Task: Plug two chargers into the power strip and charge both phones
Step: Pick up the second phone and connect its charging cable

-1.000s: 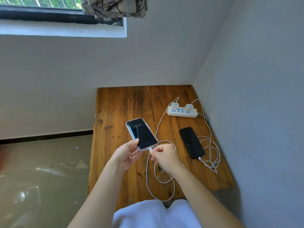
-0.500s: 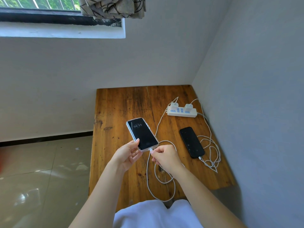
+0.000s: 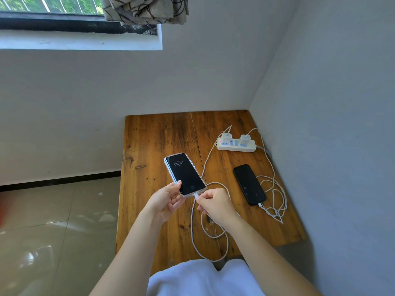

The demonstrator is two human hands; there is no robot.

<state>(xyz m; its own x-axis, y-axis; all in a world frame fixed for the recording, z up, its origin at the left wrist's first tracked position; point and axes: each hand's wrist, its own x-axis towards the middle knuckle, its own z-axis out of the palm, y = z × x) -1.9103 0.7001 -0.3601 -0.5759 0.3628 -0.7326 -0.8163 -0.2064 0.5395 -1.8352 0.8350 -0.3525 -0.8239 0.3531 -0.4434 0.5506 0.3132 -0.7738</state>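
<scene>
My left hand (image 3: 165, 201) holds a phone in a clear case (image 3: 183, 174) above the wooden table (image 3: 154, 142); its screen shows 08:33. My right hand (image 3: 215, 202) pinches the white cable's connector (image 3: 196, 195) at the phone's bottom edge. That cable (image 3: 193, 227) loops over the table's front edge. A white power strip (image 3: 236, 145) at the back right carries two white chargers (image 3: 226, 137) (image 3: 245, 138). A black phone (image 3: 249, 184) lies flat on the right with a second white cable (image 3: 274, 195) plugged into its near end.
The table stands in a corner, with walls behind it and along its right side. Tiled floor (image 3: 53, 221) lies to the left. A window with a curtain (image 3: 145, 9) is up at the left. White clothing (image 3: 198, 278) fills the bottom of the view.
Almost nothing has moved. Both hands stay at the phone's bottom edge, with the connector pressed a little closer to the port.
</scene>
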